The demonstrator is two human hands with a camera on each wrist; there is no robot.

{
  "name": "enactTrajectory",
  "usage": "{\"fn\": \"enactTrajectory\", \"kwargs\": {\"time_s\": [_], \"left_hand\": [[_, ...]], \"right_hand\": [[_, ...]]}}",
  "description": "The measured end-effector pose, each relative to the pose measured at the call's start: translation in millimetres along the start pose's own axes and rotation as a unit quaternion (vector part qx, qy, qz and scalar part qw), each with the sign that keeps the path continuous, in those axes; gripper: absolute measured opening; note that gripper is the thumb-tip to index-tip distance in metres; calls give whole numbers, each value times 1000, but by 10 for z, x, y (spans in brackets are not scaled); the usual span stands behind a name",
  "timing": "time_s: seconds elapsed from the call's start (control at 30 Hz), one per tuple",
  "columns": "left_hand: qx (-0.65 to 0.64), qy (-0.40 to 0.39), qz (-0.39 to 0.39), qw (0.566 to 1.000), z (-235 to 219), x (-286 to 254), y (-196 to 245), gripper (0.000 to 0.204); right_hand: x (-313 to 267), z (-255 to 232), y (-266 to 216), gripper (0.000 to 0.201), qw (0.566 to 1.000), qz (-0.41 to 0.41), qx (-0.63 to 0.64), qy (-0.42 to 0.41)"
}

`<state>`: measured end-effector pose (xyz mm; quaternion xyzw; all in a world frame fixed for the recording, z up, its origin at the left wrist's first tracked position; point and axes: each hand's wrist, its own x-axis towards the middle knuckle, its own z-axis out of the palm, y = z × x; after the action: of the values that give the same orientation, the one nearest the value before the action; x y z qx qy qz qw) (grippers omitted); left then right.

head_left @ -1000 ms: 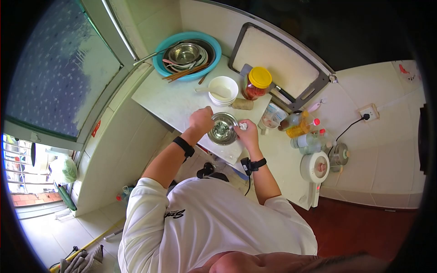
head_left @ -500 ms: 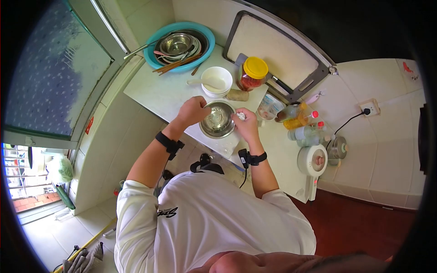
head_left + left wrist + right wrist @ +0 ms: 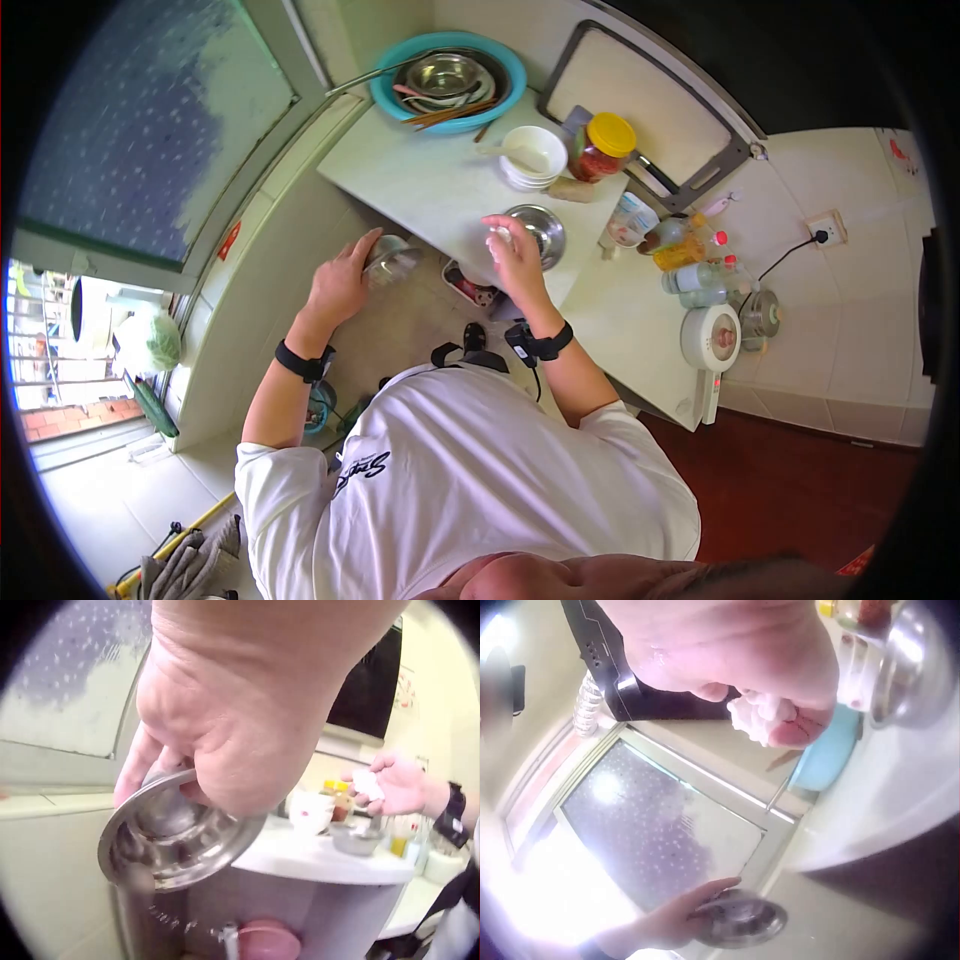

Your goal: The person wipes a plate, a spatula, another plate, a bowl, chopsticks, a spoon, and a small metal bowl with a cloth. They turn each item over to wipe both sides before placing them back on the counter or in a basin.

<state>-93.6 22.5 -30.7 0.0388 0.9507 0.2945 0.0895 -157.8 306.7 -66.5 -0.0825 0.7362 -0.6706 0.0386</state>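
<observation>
My left hand point(image 3: 338, 288) grips a small metal bowl point(image 3: 396, 264) by its rim, out past the counter's edge over the floor. In the left wrist view the metal bowl point(image 3: 180, 832) is tipped over, with a streak of water and drops below its lower rim. My right hand point(image 3: 520, 270) is raised near the counter's edge and holds a crumpled white tissue point(image 3: 759, 716) in its fingers. Just beyond this hand, a second metal bowl point(image 3: 547, 236) stands on the white counter point(image 3: 420, 170), partly hidden by the hand in the head view.
Stacked white bowls point(image 3: 535, 152), a yellow-lidded jar point(image 3: 608, 145) and a blue basin of dishes point(image 3: 388, 95) stand along the back. Bottles point(image 3: 690, 258) and a white cooker point(image 3: 708, 340) line the right side. Below the counter is a pink basin point(image 3: 266, 941).
Both hands were at a metal bowl by the counter's front. My left hand has carried a bowl left, off the counter, and tipped it. Another bowl stays behind; my right hand has lifted away.
</observation>
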Motion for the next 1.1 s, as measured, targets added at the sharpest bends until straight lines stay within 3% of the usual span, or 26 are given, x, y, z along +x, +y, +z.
{"fn": "enactTrajectory", "kwargs": {"time_s": [0.03, 0.07, 0.1, 0.17, 0.2, 0.23, 0.27, 0.3, 0.33, 0.37, 0.43, 0.47, 0.53, 0.57, 0.6, 0.63, 0.7, 0.73, 0.97, 1.07, 1.1], "left_hand": [[221, 43, -23, 974, -44, -158, -130, 61], [308, 109, 39, 944, -23, -299, -401, 62], [305, 114, 32, 945, -63, -412, -551, 62], [125, 155, -59, 978, -113, -637, -827, 62], [117, 160, -67, 978, -53, -740, -1040, 62], [-28, 178, -69, 981, 16, -792, -1260, 58], [-172, 192, -68, 964, 90, -869, -1470, 54], [-177, 195, -71, 962, 93, -959, -1504, 54], [-319, 162, -126, 925, 78, -1003, -1441, 48], [-453, 119, -177, 866, 64, -1043, -1364, 43], [-452, 80, -192, 867, 19, -1137, -1215, 42], [-475, 74, -150, 864, 54, -1167, -1196, 42], [-494, 84, -74, 862, 132, -1205, -1194, 45], [-495, 87, -73, 861, 202, -1227, -1246, 45], [-433, 125, -65, 890, 202, -1236, -1243, 44], [-369, 164, -58, 913, 190, -1251, -1251, 44], [-421, 181, -50, 887, 148, -1286, -1264, 43], [-391, 189, -46, 900, 131, -1282, -1251, 41], [-297, 265, -24, 917, 155, -1110, -908, 37], [-324, 268, -28, 907, 156, -1027, -683, 37], [-324, 266, -28, 908, 179, -989, -624, 37]], "right_hand": [[-68, 81, 62, 26, 1000, -1, -2, -8], [-130, 177, 112, 28, 995, 43, 83, -34], [-178, 315, 89, 30, 981, 86, 166, -59], [-399, 680, 52, 31, 997, 55, 45, -23], [-469, 885, 228, 30, 1000, -23, 14, -14], [-502, 1083, 206, 30, 994, -106, -16, -5], [-602, 1163, 168, 25, 996, -63, -33, -53], [-658, 1320, 66, 25, 996, -63, -37, -58], [-696, 1513, 3, 24, 980, -162, -98, -63], [-741, 1683, -54, 22, 951, -257, -158, -65], [-699, 1929, -187, 24, 834, -462, -281, -114], [-709, 2023, -223, 26, 797, -488, -317, -159], [-666, 2199, -134, 26, 776, -499, -346, -168], [-649, 2259, -69, 26, 753, -515, -371, -177], [-627, 2257, -66, 43, 714, -490, -441, -236], [-648, 2254, -57, 43, 709, -498, -438, -240], [-789, 2219, -75, 69, 733, -412, -474, -262], [-788, 2199, -28, 86, 709, -413, -505, -267], [-1083, 2130, -109, 82, 765, -339, -484, -255], [-1134, 2112, -134, 76, 790, -302, -476, -239], [-1128, 2104, -171, 70, 828, -280, -423, -239]]}}
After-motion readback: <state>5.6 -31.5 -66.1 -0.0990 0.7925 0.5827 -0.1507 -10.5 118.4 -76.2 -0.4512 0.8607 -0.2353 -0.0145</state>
